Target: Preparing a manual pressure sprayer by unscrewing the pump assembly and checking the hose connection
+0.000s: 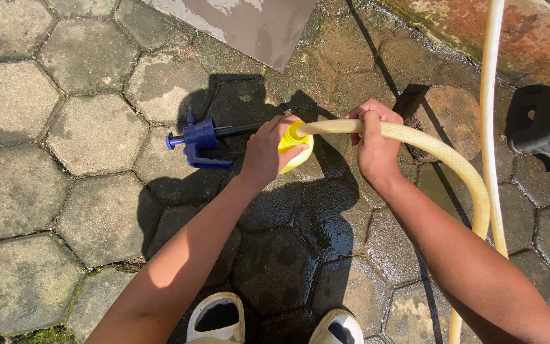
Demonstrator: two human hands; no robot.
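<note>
The left hand (267, 151) grips the yellow sprayer bottle (295, 153) on the wet hexagonal pavers (97, 134), its blue pump head (198, 141) lying off to the left; the right hand (372, 143) clamps the cream hose (440, 156), whose end meets the bottle's mouth from the right

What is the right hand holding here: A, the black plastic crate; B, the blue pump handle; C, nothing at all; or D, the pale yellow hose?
D: the right hand is wrapped around the pale yellow hose, whose end meets the yellow bottle steadied by the left hand.
</note>
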